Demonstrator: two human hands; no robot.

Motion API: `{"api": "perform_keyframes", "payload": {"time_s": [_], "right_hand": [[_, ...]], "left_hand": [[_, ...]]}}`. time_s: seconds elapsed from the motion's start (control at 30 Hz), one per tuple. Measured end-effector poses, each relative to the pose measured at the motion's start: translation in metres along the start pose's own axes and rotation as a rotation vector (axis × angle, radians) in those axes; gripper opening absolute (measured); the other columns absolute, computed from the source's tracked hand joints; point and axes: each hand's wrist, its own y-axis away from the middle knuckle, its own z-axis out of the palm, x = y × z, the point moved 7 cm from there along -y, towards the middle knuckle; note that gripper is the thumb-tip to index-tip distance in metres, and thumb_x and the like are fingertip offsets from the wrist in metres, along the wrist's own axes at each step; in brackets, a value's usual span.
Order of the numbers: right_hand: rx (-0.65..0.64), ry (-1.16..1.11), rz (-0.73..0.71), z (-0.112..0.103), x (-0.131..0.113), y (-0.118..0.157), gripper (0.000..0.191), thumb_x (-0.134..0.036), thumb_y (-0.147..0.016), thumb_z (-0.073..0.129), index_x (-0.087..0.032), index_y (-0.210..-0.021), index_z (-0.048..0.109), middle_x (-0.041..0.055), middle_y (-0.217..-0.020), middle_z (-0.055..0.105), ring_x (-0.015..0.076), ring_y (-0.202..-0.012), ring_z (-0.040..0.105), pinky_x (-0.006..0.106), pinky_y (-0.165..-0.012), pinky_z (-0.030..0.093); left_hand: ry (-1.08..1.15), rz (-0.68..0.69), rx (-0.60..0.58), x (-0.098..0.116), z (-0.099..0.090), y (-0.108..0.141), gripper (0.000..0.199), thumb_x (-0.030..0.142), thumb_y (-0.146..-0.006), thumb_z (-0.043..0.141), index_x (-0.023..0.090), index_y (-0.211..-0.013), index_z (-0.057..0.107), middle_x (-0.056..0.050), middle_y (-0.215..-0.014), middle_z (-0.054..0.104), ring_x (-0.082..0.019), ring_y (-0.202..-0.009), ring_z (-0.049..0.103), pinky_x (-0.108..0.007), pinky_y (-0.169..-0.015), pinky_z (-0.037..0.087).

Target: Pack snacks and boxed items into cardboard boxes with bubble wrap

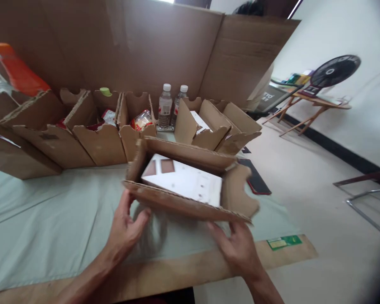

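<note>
An open-topped cardboard bin (174,207) is in front of me, tilted so that its inside shows. In it lies a white carton (185,181) with brown squares at one end. My left hand (126,228) grips the bin's left end from below, its thumb in front and its other fingertips hidden by the cardboard. Under the right end, my right hand (236,247) supports the bin, fingers partly hidden beneath it. The bin looks raised above the pale green tablecloth (50,219), though its underside is hard to see.
Behind stand several similar cardboard bins (98,147), some holding packets. Two water bottles (165,105) stand between them. An orange bottle (22,71) is at far left, before a tall cardboard panel (164,46). A dark phone-like slab (255,177) lies at the right edge.
</note>
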Motion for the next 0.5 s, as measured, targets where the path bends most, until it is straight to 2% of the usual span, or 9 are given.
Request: {"api": "perform_keyframes", "payload": {"time_s": [0.1, 0.2, 0.33, 0.43, 0.5], "right_hand": [[-0.077, -0.118, -0.099, 0.036, -0.023, -0.059, 0.025, -0.038, -0.091, 0.065, -0.022, -0.109, 0.070, 0.0102, -0.103, 0.075, 0.0275, -0.098, 0.071, 0.044, -0.092, 0.058], [-0.101, -0.185, -0.116, 0.073, -0.024, -0.088, 0.033, -0.037, -0.090, 0.064, -0.022, -0.119, 0.064, 0.0097, -0.108, 0.073, 0.0245, -0.092, 0.069, 0.039, -0.081, 0.059], [-0.116, -0.110, -0.076, 0.104, 0.001, -0.083, 0.033, -0.042, -0.095, 0.059, -0.022, -0.121, 0.062, 0.0115, -0.111, 0.072, 0.0270, -0.097, 0.068, 0.042, -0.083, 0.058], [-0.126, 0.021, -0.119, 0.107, 0.012, -0.075, 0.027, -0.042, -0.097, 0.056, -0.021, -0.113, 0.064, 0.0112, -0.104, 0.073, 0.0295, -0.098, 0.068, 0.046, -0.088, 0.056], [-0.125, 0.079, -0.136, 0.106, 0.015, -0.077, 0.023, -0.041, -0.099, 0.054, -0.022, -0.107, 0.065, 0.0096, -0.097, 0.073, 0.0287, -0.093, 0.068, 0.044, -0.084, 0.055]], "left_hand": [[-0.038, 0.051, 0.124, 0.000, -0.037, -0.016, 0.046, 0.025, -0.086, 0.071, 0.028, -0.130, 0.057, -0.004, -0.131, 0.064, -0.022, -0.120, 0.061, -0.033, -0.101, 0.047], [-0.131, 0.036, 0.183, -0.010, -0.060, -0.037, 0.042, 0.028, -0.086, 0.069, 0.025, -0.126, 0.058, -0.003, -0.119, 0.066, -0.020, -0.110, 0.063, -0.029, -0.092, 0.048], [-0.266, -0.110, 0.183, -0.035, -0.070, -0.047, 0.031, 0.036, -0.087, 0.065, 0.022, -0.115, 0.062, -0.005, -0.099, 0.069, -0.021, -0.092, 0.063, -0.028, -0.076, 0.048], [-0.356, -0.157, 0.186, -0.040, -0.071, -0.044, 0.025, 0.040, -0.085, 0.065, 0.021, -0.102, 0.063, -0.006, -0.090, 0.069, -0.022, -0.083, 0.062, -0.029, -0.067, 0.046], [-0.399, -0.151, 0.180, -0.038, -0.071, -0.043, 0.022, 0.040, -0.084, 0.064, 0.022, -0.097, 0.063, -0.006, -0.085, 0.068, -0.022, -0.079, 0.062, -0.030, -0.066, 0.046]]}}
